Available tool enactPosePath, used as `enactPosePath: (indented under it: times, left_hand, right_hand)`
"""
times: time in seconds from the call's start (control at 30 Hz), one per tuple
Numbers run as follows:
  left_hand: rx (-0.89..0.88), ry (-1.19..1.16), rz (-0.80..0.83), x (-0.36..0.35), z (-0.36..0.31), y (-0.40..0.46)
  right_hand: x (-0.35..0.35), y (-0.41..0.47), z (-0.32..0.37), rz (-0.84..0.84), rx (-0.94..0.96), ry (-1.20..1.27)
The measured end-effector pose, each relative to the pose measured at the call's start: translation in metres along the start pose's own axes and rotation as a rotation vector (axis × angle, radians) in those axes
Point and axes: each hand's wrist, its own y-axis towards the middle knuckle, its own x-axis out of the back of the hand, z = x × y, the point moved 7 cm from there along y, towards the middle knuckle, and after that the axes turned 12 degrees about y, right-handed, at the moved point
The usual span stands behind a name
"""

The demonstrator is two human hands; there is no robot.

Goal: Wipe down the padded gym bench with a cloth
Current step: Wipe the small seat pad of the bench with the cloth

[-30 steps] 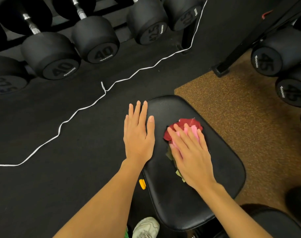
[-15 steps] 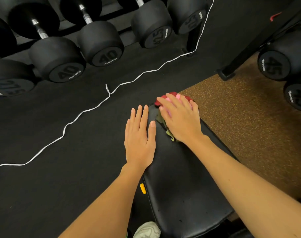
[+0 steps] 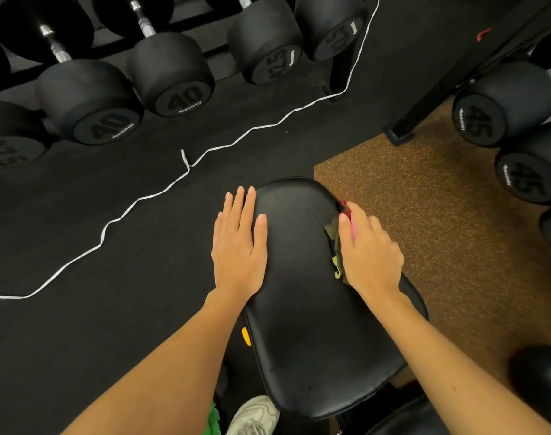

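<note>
Right hand point(image 3: 370, 252) presses cloth point(image 3: 336, 237) flat at right edge of bench pad point(image 3: 302, 296). Left hand point(image 3: 239, 243) flat, empty, bracing left edge. Judgement: wiping mid-course; near end likely left.

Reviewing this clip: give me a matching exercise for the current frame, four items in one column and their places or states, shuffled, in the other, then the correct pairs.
Items
1. left hand
2. right hand
3. cloth
4. white cord

Places or states
A. lying across the black floor
B. flat and open on the bench's left edge
C. bunched at the bench's right edge
D. pressing the cloth down

Pairs: 1-B, 2-D, 3-C, 4-A
</note>
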Motion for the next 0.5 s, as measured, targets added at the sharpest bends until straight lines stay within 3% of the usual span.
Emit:
enactPosePath:
  times: [0.27,0.5]
  left_hand:
    - [-0.008,-0.004,-0.003,0.000,-0.004,-0.001]
    - [-0.013,-0.054,-0.023,-0.001,-0.008,-0.006]
  right_hand:
    - [0.021,-0.068,-0.055,-0.137,-0.067,0.090]
    - [0.013,-0.091,-0.053,-0.265,-0.222,-0.022]
